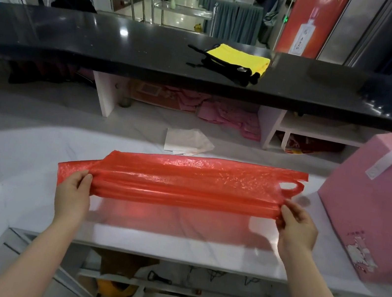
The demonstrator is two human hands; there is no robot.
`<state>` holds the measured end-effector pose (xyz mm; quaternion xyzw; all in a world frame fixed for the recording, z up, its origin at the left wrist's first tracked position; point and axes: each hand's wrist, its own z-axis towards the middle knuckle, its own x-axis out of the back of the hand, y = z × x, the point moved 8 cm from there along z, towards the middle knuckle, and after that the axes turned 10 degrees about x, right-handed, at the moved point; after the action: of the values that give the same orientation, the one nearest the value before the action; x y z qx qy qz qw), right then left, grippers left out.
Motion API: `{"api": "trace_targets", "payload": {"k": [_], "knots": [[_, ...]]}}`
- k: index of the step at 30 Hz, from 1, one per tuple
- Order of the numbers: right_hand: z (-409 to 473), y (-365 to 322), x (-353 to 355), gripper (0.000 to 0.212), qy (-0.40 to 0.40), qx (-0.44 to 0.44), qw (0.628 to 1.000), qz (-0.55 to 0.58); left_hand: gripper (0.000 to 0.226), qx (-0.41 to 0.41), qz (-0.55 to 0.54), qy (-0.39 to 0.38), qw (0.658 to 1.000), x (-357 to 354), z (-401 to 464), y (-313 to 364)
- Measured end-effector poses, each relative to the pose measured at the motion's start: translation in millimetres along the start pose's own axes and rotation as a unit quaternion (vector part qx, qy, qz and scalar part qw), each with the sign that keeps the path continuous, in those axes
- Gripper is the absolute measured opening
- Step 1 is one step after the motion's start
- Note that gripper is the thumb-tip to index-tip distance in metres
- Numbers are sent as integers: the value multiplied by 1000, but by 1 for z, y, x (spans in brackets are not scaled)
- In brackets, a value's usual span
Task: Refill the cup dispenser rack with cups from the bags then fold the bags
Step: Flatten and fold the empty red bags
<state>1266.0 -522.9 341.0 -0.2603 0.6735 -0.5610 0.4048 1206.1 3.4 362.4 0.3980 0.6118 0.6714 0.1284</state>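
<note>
A red plastic bag [184,180] is stretched out flat and lengthwise just above the white marble counter [17,170], its handle loops at the right end. My left hand [73,192] pinches the bag's left end and my right hand [298,227] pinches it near the handles; the near edge is gathered into folds between them. A folded white bag [185,141] lies on the counter behind the red one. No cups and no dispenser rack are in view.
A pink gift bag [371,224] with white handles stands on the counter at the right. Above and behind runs a black bar top [103,42] with a yellow cloth [236,56] and black straps on it. Shelves lie below the counter.
</note>
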Motion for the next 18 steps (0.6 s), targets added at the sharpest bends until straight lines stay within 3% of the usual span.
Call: {"api": "trace_targets", "payload": {"k": [4, 10, 13, 18], "knots": [[5, -7, -6, 30, -48, 40, 995, -83, 21, -35, 48, 9, 998, 3, -3, 7], [-4, 7, 23, 36, -82, 50, 972, -212, 29, -32, 186, -76, 979, -12, -24, -18], [-14, 6, 32, 35, -118, 50, 960, -251, 29, -6, 181, -136, 974, -18, -32, -24], [-28, 7, 28, 72, -265, 38, 857, -440, 39, 35, 172, -224, 959, -26, -43, -32]]}}
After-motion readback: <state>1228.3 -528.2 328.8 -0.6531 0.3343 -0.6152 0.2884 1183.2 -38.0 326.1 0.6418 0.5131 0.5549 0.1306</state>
